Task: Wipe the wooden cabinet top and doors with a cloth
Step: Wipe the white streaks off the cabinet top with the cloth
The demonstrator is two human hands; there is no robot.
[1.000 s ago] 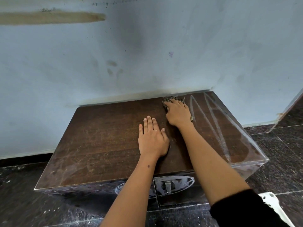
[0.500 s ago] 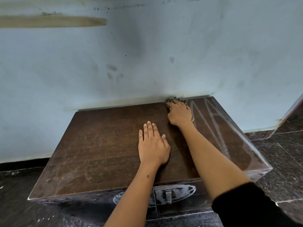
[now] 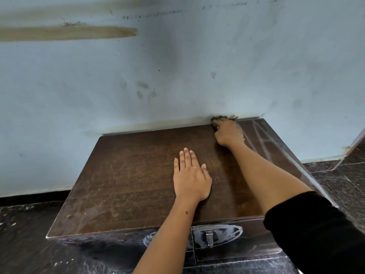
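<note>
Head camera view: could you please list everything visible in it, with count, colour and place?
cabinet: one, dark brown wood, against the wall, top facing the camera
door handle: one, metal, on the cabinet front below the top edge
cloth: one, dark, at the cabinet's back edge, mostly hidden under the right hand
wall: one, pale blue, smudged, behind the cabinet
floor: one, dark speckled stone, around the cabinet
left hand: one, flat on the cabinet top, fingers straight
right hand: one, black sleeve on the arm, its grip on the cloth
</note>
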